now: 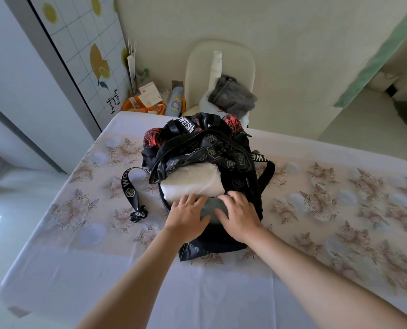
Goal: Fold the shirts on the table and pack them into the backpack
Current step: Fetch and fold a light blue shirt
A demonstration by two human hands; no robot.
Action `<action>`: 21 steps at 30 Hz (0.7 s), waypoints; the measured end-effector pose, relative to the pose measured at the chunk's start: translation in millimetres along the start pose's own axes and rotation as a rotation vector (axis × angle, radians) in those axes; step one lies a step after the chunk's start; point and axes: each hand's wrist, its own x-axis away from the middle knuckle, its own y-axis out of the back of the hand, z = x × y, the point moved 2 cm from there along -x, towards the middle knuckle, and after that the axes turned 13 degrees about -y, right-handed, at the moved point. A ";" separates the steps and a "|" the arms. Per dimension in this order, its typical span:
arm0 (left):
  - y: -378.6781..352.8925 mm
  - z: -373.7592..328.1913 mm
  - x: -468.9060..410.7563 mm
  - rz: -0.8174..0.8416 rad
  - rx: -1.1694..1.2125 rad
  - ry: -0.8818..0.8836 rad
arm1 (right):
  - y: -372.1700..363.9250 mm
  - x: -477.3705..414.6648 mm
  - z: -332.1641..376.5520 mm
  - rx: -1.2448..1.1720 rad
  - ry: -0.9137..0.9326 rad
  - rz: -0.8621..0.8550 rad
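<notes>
A black backpack [235, 160] with white lettering and red patches lies open in the middle of the table. A folded white shirt [190, 184] fills its opening. In front of it lies a folded grey-blue shirt [209, 210], partly inside the bag. My left hand [188, 216] and my right hand [239, 217] press flat on that grey-blue shirt, fingers spread, side by side. Most of the shirt is hidden under my hands.
The table [340, 210] wears a floral cloth. A black strap [131, 188] trails off the bag to the left. Behind the table stands a cream chair [221, 67] with grey cloth [233, 96] on it. An orange basket of small items [148, 103] sits at the back left.
</notes>
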 end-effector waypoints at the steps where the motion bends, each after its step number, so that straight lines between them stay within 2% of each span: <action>1: -0.1 -0.3 0.1 0.000 -0.002 -0.019 | -1.9 2.7 -2.3 -0.010 -0.003 0.008; 6: 2.1 -5.9 -8.2 0.030 -0.005 0.005 | 2.3 4.8 -11.9 -0.021 0.037 0.170; 11: 12.8 -66.2 -44.4 0.052 0.062 -0.071 | 55.4 20.9 -55.3 -0.205 0.078 0.067; 14: 10.1 -136.9 -80.3 0.088 0.171 -0.169 | 90.8 42.0 -119.0 -0.208 0.023 0.060; 21: -29.5 -346.4 -155.7 0.165 0.129 -0.360 | 155.4 121.8 -347.2 -0.197 -0.234 -0.005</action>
